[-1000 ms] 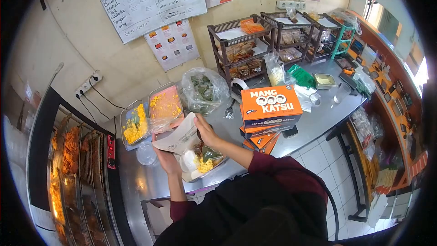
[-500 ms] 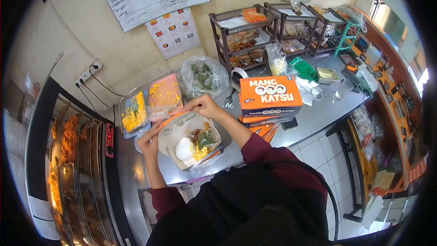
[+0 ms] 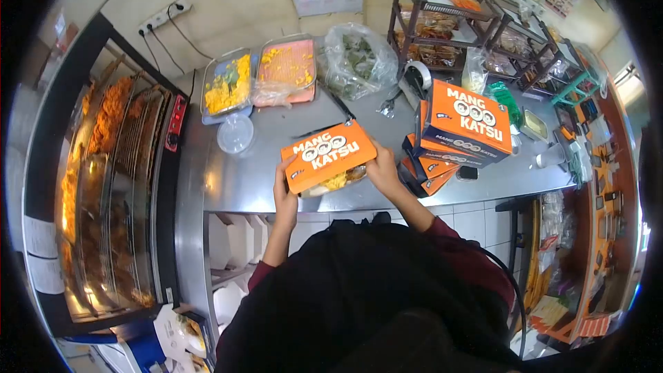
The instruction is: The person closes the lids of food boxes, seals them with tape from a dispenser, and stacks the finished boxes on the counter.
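An orange takeaway box (image 3: 311, 169) printed "MANG KATSU" is between my hands over the steel counter. Its lid is folded down most of the way, and yellow food (image 3: 337, 181) shows through the gap at the front. My left hand (image 3: 284, 183) grips the box's left side, its fingers partly hidden. On the right side, my right hand (image 3: 381, 167) is closed round the corner of the box. Black tongs (image 3: 336, 105) lie just behind it, partly covered by the lid. To the right is a stack of similar orange boxes (image 3: 469, 119).
Behind my hands are a tray of yellow shredded food (image 3: 231, 83), a pink-lined tray (image 3: 286, 62) and a bag of green leaves (image 3: 358, 62). A clear plastic lid (image 3: 235, 132) lies at left. A heated display cabinet (image 3: 169, 200) stands left, brown racks (image 3: 442, 27) back right.
The box was open with white rice, yellow food and a leaf showing; its lid has come down over them. Both hands have moved to the box's sides, and the view has shifted.
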Demonstrator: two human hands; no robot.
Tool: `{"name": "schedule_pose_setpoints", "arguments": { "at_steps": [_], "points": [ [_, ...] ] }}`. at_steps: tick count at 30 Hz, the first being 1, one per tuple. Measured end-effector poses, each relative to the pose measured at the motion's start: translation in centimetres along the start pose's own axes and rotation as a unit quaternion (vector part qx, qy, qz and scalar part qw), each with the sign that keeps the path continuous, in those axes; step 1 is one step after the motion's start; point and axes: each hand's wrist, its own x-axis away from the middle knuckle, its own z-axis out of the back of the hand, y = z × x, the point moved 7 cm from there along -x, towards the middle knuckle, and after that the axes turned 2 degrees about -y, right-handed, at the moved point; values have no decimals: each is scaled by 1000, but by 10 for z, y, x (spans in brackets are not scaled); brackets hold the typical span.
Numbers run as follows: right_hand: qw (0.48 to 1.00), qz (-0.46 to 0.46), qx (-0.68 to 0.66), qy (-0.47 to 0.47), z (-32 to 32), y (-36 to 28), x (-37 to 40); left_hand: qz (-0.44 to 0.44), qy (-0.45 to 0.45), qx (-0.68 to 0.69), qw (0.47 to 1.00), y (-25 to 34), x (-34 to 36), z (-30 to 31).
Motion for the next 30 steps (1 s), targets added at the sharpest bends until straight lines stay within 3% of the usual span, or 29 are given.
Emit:
{"name": "schedule_pose_setpoints", "arguments": {
  "at_steps": [1,4,6,7,10,11,14,15,18,21,24,27,30],
  "points": [
    [1000,-14,2,-11,1,0,-5,51,-2,76,996,2,-3,-1],
    [995,-86,-21,-50,7,-30,-25,42,-51,92,994,32,-23,3],
    [980,-153,27,-128,6,-38,-36,143,-78,75,984,50,-33,4],
    [983,-107,25,-150,3,-29,-36,191,-92,68,975,50,-33,6],
    [968,9,13,-250,-1,-27,-27,-22,-270,-22,962,50,-35,3],
    [940,5,28,-339,0,-28,-20,-30,-357,-162,919,41,-27,5],
    [905,-11,125,-406,-7,9,10,28,-341,-347,873,4,-20,24],
    [905,-39,81,-415,-10,7,7,-5,-307,-390,868,11,-23,23],
    [899,119,314,-282,-8,-27,-18,-106,-231,-497,830,34,-27,0],
    [835,203,403,-316,-31,-55,-16,-208,-247,-550,770,50,-23,-28],
    [847,165,268,-428,-39,-42,-11,-243,-262,-502,787,45,-26,-28],
    [832,209,281,-430,-35,-46,-12,-258,-261,-546,753,44,-24,-30],
    [833,245,286,-406,-40,-46,-16,-204,-265,-607,721,32,-30,-34]
  ]
}}
